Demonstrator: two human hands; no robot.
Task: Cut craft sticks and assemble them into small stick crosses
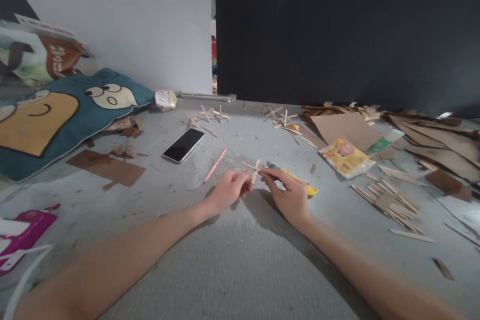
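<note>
Between my hands is a small cross made of wooden craft sticks (255, 171), raised above the grey surface. My left hand (229, 190) pinches it from the left, with the fingers curled. The thumb and forefinger of my right hand (288, 191) close on its right arm. Just behind my right hand lies a yellow utility knife (312, 190), its grey front end showing past the fingers and its middle hidden by the hand. A pink patterned pencil (215, 165) rests on the surface to the left of my left hand.
A phone (183, 145) lies beyond the pencil. Several stick crosses (220, 114) stand at the back. To the right are a yellow packet (347, 158), a glue stick (386, 141), loose craft sticks (390, 202) and cardboard (343, 129). A pillow (80, 105) and magenta glue gun (32, 235) are left.
</note>
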